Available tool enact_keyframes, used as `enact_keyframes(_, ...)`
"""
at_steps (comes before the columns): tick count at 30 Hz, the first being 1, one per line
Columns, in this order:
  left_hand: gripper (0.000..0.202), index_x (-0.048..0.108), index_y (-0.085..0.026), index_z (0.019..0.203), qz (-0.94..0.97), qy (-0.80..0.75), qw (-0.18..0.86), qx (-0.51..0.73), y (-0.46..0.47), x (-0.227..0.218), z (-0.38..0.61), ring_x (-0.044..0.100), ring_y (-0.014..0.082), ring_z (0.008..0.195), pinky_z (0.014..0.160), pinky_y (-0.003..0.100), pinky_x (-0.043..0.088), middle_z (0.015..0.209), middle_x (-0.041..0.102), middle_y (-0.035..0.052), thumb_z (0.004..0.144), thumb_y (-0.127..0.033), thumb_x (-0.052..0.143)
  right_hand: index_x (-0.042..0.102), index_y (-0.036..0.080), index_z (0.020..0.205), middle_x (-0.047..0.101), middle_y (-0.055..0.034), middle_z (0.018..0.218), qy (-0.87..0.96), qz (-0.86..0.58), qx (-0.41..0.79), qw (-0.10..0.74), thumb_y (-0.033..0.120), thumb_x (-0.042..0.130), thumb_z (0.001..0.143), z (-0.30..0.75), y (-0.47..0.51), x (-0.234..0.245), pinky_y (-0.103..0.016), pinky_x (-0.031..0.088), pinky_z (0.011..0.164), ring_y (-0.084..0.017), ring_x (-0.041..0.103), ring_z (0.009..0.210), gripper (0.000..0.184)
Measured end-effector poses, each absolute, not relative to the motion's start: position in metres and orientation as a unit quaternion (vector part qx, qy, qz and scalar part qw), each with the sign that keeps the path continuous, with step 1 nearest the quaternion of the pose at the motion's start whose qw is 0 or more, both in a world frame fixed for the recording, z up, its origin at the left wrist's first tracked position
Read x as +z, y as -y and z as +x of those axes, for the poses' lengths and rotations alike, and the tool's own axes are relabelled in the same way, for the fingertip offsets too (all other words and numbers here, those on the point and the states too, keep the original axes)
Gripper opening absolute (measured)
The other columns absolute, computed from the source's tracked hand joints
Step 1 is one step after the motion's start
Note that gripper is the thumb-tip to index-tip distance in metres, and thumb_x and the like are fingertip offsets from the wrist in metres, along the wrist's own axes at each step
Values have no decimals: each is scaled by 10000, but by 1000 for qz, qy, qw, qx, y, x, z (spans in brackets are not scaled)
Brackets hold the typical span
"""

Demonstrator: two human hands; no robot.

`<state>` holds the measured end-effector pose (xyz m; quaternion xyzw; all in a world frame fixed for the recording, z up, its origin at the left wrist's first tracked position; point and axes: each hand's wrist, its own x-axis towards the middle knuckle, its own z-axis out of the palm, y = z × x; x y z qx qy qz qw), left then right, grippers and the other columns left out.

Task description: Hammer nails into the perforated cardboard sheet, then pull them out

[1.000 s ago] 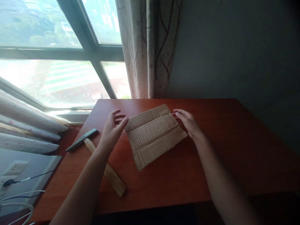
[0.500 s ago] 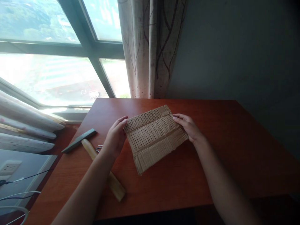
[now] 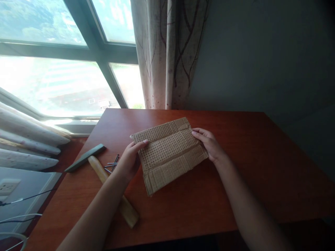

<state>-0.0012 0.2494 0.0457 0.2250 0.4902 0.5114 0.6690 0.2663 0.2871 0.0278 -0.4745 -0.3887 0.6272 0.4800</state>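
Note:
A flat piece of brown cardboard (image 3: 170,148), creased in bands and punched with rows of small holes, is held tilted above the wooden table. My left hand (image 3: 131,157) grips its left edge, the thumb lying over the perforated face and the fingers hidden beneath. At the opposite edge, my right hand (image 3: 206,143) pinches the board, thumb on top. Beside my left forearm lies a hammer with a pale wooden handle (image 3: 128,211) and a long grey-green head (image 3: 86,157). Several nails (image 3: 113,164) lie loose between the hammer and my left hand.
The reddish-brown table (image 3: 248,157) reaches to the wall on the right. A window (image 3: 52,83) and a patterned curtain (image 3: 157,52) stand behind it. At the lower left are a wall socket (image 3: 9,187) and several cables (image 3: 23,218).
My left hand has shifted its grip, with the thumb now farther over the cardboard's face and the far left corner uncovered. More of the nails show. My right hand keeps its hold.

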Motion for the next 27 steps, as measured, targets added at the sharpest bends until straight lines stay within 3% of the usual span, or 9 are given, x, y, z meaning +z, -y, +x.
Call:
enact_keyframes(12,349,704,-121,1024,255,-523,632,512,-249,48,-5,734,248,758,668,317,614,825,761,82,707,-247,773,642,200,821,625,27,721,413,-464,652,435,364,760,735,268,-284,28,-250,387,564,-114,533,592,220)
enact_keyframes(27,342,694,-121,1054,242,-531,638,503,-251,49,-9,724,225,670,615,312,617,838,759,91,728,-218,736,603,203,783,565,42,696,447,-448,655,412,367,734,778,270,-284,27,-237,350,553,-98,485,587,210)
